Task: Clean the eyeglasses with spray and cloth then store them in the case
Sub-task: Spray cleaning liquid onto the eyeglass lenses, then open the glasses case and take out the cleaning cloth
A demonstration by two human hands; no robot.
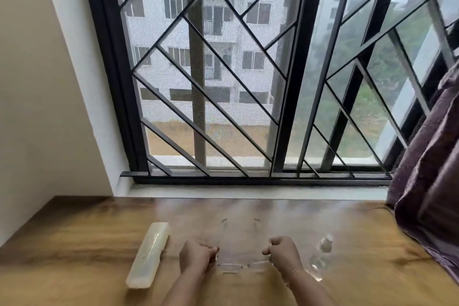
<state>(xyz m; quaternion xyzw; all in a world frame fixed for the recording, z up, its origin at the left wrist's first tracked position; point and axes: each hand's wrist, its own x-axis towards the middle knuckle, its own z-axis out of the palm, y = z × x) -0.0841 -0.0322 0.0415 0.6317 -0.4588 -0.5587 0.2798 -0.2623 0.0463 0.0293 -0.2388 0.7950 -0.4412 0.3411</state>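
Observation:
The eyeglasses (238, 264) are clear-framed and hard to make out; their lenses face me and their arms stretch away over the wooden table (82, 238). My left hand (198, 254) pinches the frame's left corner and my right hand (283, 252) pinches its right corner. A long, pale, translucent case (149, 254) lies shut on the table to the left of my left hand. A small clear spray bottle (323, 253) lies blurred on the table just right of my right hand. No cloth is in view.
The table ends at a white sill under a large window with a dark diagonal grille (223, 82). A purple curtain (429, 181) hangs over the table's right side. A cream wall (37, 82) bounds the left.

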